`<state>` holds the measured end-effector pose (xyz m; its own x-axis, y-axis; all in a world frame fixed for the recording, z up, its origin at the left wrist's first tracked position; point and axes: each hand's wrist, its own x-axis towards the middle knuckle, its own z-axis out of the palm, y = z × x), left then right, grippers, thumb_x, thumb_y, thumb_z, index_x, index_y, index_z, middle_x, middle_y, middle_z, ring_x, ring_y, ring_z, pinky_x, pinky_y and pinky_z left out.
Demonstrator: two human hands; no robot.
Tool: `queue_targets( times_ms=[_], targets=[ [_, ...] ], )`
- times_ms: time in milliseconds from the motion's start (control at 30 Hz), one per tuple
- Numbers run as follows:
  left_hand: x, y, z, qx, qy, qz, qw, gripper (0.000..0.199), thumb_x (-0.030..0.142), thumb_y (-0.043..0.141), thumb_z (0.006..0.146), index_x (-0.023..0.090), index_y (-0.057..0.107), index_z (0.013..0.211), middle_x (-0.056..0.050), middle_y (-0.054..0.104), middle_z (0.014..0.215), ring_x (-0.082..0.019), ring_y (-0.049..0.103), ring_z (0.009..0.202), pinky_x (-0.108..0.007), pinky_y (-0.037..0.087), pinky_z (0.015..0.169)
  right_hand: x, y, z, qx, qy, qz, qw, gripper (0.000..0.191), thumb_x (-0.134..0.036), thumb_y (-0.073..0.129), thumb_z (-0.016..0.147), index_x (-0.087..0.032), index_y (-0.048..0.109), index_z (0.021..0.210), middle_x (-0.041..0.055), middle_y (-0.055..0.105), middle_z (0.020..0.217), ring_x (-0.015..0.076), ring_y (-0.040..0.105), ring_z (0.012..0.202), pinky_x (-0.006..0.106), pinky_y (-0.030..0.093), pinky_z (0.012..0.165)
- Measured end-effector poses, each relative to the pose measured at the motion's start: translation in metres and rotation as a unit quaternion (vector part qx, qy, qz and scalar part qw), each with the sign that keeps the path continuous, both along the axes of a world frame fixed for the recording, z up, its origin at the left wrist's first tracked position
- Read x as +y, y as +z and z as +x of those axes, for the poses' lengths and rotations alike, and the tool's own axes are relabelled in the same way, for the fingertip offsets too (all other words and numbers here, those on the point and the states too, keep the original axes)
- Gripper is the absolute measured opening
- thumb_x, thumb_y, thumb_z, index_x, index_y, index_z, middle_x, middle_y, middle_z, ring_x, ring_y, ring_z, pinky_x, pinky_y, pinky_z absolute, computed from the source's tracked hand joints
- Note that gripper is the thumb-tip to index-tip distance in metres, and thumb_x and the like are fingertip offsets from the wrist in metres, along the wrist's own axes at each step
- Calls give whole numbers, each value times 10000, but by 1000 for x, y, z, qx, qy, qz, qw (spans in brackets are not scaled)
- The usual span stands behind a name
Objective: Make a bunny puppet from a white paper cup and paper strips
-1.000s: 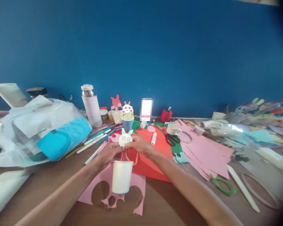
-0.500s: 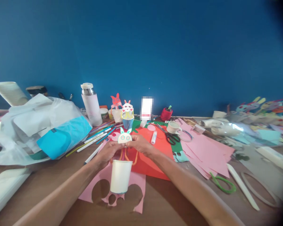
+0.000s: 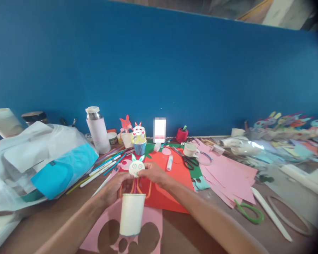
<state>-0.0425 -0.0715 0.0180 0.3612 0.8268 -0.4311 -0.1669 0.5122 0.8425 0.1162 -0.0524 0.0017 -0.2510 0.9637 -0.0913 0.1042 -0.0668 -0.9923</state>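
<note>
A white paper bunny head (image 3: 136,167) with green ears and ringed eyes is held up in front of me. My right hand (image 3: 154,173) pinches its right edge, thumb near the mouth. My left hand (image 3: 118,186) is closed at the lower left of the head, its fingertips partly behind it. Orange pipe cleaners (image 3: 149,188) and a reddish stem run from below the head down to a white paper cup (image 3: 132,215). The cup hangs upright over a pink sheet with round holes (image 3: 155,215).
A red sheet (image 3: 180,187), black scissors (image 3: 190,163), glue stick (image 3: 169,163) and mug (image 3: 190,150) lie beyond my hands. Left are markers (image 3: 100,170), a flask (image 3: 98,132) and a plastic bag (image 3: 55,141). Right are pink papers (image 3: 229,176) and a green pipe cleaner (image 3: 250,215).
The camera view has tilted up, so things sit lower in the picture. My right thumb has moved onto the bunny's lower face, and my left fingers have shifted lower behind it.
</note>
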Motion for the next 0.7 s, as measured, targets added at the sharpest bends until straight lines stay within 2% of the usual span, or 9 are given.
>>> queue_targets(
  times_ms=[100, 233, 433, 533, 700],
  targets=[
    [2, -3, -1, -4, -3, 8, 1000, 82, 158, 652, 587, 126, 576, 584, 31, 567, 485, -76, 489, 438, -189, 355, 463, 0, -1, -2, 7, -5, -2, 1000, 143, -184, 596, 586, -133, 672, 695, -30, 582, 596, 76, 466, 555, 196, 350, 566],
    [3, -4, -1, -6, -17, 28, 999, 86, 165, 657, 596, 125, 581, 590, 33, 566, 501, -66, 476, 444, -181, 347, 456, 1, 1, -2, 18, -15, -12, 1000, 126, -169, 589, 573, -128, 662, 667, -37, 558, 561, 67, 440, 516, 190, 330, 530],
    [1, -2, 0, -4, -6, 57, 998, 103, 177, 673, 589, 131, 595, 638, 25, 585, 532, -76, 490, 462, -188, 350, 466, 2, 2, -1, 9, -30, -2, 999, 105, -179, 589, 580, -136, 656, 649, -47, 532, 520, 67, 422, 498, 193, 321, 517],
    [0, -2, 2, 21, 3, 81, 996, 134, 210, 685, 573, 132, 583, 609, 22, 577, 508, -91, 494, 450, -202, 339, 455, 1, 2, -2, 11, -39, -12, 999, 84, -169, 589, 576, -141, 645, 632, -48, 532, 517, 70, 427, 498, 193, 325, 514],
    [-3, 4, 6, 63, 16, 81, 995, 200, 287, 703, 548, 133, 588, 599, 25, 545, 447, -122, 516, 447, -225, 342, 458, -1, 7, -2, 57, -28, -47, 997, 97, -180, 602, 575, -142, 645, 653, -34, 575, 572, 71, 448, 514, 195, 348, 535]
  ],
)
